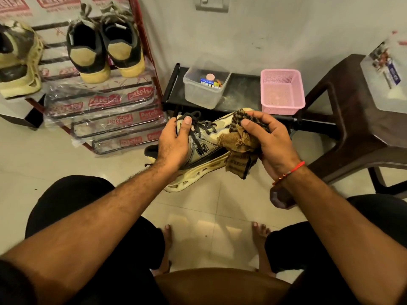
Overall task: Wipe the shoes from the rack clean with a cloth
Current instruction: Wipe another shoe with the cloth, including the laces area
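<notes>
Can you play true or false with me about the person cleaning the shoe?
1. The left hand holds the shoe near its laces. True.
2. The right hand is empty. False: its fingers grip a brown checked cloth against the shoe.
3. The pink basket sits on the low black shelf. True.
4. The shoe rack has no shoes on it. False: a dark pair with yellow heels rests on its top rails.
5. The clear box beside the basket is empty. False: small items, batteries among them, lie inside.
</notes>
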A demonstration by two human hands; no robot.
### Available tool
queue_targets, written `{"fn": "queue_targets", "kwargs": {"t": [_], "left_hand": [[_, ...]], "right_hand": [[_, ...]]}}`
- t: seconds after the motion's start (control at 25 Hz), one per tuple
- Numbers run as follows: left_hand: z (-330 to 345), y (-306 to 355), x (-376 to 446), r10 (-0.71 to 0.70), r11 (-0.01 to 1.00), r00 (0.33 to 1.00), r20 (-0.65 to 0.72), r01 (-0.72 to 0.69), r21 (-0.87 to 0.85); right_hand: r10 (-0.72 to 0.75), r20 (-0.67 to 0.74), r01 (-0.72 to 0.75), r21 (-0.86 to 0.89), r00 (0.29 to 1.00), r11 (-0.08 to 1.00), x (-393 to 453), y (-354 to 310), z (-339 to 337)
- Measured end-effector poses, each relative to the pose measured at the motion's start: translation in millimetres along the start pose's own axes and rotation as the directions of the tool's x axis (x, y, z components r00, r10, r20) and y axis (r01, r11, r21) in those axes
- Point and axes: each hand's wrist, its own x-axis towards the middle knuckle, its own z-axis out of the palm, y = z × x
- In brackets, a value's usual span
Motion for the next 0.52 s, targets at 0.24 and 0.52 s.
{"fn": "queue_targets", "kwargs": {"t": [0.24, 0.52], "left_hand": [[8.7, -10.9, 15.2, -0.174, 0.975, 0.985, -0.001, 0.172, -0.138], [15.8, -16.5, 17.6, -0.153, 0.954, 0.984, 0.093, 0.172, -0.247]], "right_hand": [[-0.128, 0.319, 0.318, -0.666, 0.939, 0.675, 5.7, 20.4, -1.8], [-0.399, 0.273, 0.412, -0.852, 0.875, 0.321, 33.8, 25.5, -16.6]]}}
